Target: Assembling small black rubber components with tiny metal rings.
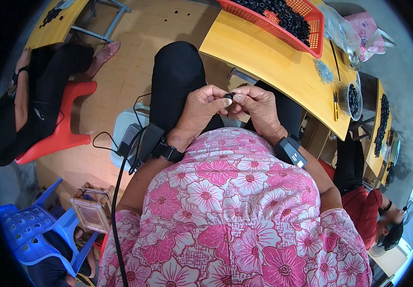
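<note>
Above my lap, a small round black piece sits between the fingertips of both hands. My left hand is closed, its thumb and forefinger pinching the piece from the left. From the right, my right hand pinches it too, with thumb and forefinger meeting at its edge. The fingers cover much of the piece, so its exact kind is hidden. Beyond my hands, a red plastic basket full of black rings stands on the yellow table.
On the table lie a pile of small clear pieces, a yellow-handled tool and a bowl of black pieces. A red stool and a blue chair stand left. Other people sit left and right. A cable runs along my left side.
</note>
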Demonstrator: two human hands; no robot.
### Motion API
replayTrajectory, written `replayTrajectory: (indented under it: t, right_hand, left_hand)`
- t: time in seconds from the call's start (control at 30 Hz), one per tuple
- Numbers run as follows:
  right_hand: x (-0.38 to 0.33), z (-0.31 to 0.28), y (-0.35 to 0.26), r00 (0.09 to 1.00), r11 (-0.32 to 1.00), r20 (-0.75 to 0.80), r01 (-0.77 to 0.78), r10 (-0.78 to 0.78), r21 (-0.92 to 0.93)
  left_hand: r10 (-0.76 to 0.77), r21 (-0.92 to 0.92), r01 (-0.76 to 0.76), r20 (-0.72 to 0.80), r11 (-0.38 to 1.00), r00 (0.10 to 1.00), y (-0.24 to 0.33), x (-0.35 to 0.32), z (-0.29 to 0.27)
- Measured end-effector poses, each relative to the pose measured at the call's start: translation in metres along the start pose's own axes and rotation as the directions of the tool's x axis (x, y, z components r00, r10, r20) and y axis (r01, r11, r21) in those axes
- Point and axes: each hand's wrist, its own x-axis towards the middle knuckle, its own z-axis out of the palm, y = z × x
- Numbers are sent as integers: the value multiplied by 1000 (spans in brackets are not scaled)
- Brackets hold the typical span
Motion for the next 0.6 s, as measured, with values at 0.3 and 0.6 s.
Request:
replayTrajectory:
  t: [0.3,0.6]
  right_hand:
    - [3,2,0,986,982,68,160,-154,-104]
    - [3,1,10,969,963,54,246,-241,-109]
  left_hand:
    - [-73,-103,78,52,992,996,-5,2,-8]
    - [-127,-226,144,88,963,988,2,-2,-5]
